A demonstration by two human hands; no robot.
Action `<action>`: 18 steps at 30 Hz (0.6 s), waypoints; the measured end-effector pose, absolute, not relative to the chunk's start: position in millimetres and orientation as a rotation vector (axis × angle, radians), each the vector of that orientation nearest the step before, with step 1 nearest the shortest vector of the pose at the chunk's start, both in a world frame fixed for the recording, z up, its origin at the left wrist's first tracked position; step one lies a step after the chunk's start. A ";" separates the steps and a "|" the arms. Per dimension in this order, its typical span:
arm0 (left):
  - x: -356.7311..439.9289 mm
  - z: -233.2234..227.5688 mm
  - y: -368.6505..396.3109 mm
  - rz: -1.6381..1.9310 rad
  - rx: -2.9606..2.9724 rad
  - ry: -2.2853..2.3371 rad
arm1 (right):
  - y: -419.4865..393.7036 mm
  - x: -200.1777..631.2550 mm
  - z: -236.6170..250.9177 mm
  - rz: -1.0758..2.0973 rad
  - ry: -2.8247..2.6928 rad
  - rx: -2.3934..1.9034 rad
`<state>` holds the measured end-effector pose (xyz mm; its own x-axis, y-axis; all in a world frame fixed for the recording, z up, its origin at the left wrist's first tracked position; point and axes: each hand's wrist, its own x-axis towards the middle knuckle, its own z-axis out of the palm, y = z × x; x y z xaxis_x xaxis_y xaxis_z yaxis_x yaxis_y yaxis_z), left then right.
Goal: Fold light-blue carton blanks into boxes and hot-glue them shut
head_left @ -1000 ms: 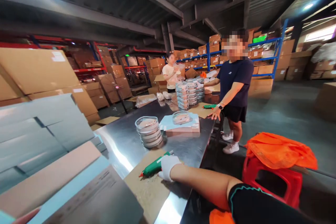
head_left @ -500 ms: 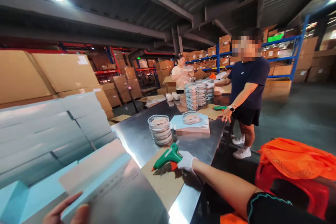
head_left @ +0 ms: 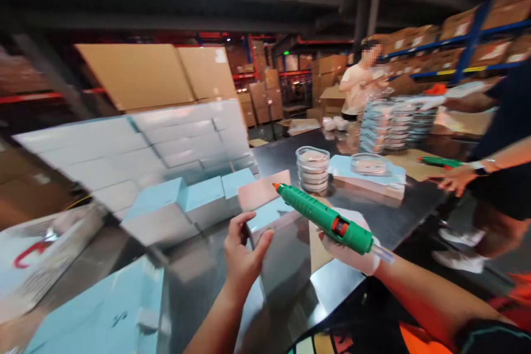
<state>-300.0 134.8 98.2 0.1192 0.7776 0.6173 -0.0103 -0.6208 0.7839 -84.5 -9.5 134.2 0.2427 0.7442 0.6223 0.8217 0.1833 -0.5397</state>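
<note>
Just right of the frame's center, I am gripping a green hot-glue gun (head_left: pixel 311 206) in my gloved right hand (head_left: pixel 348 259). Apart from it, my bare left hand (head_left: pixel 243 260) is curving beside a light-blue box (head_left: pixel 271 214); whether it's grasping, I cannot tell. Stacked clear containers (head_left: pixel 313 172) are standing beyond.

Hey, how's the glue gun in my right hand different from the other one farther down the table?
The glue gun in your right hand is held above the table, while the far glue gun lies beside a co-worker's hand.
Your glue gun looks much larger in view, being closer; the far glue gun looks small.
Both have green bodies.
</note>
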 end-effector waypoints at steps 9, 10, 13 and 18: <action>-291.9 87.5 133.3 1.578 1.849 0.671 | 21.6 -112.9 143.8 -0.269 -1.720 -1.413; -292.1 86.3 133.2 1.584 1.852 0.669 | 22.8 -113.8 143.9 -0.272 -1.726 -1.412; -292.7 83.8 133.5 1.582 1.856 0.675 | 23.6 -106.0 142.9 -0.173 -1.632 -1.482; -293.4 85.1 135.9 1.568 1.789 0.718 | 23.4 -64.1 129.3 -0.026 -1.287 -1.547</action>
<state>-293.4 135.9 85.1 0.1369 0.7581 0.6377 -0.0122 -0.6424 0.7663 -64.1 23.4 129.3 0.4160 0.6899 0.5924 0.7135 0.1563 -0.6830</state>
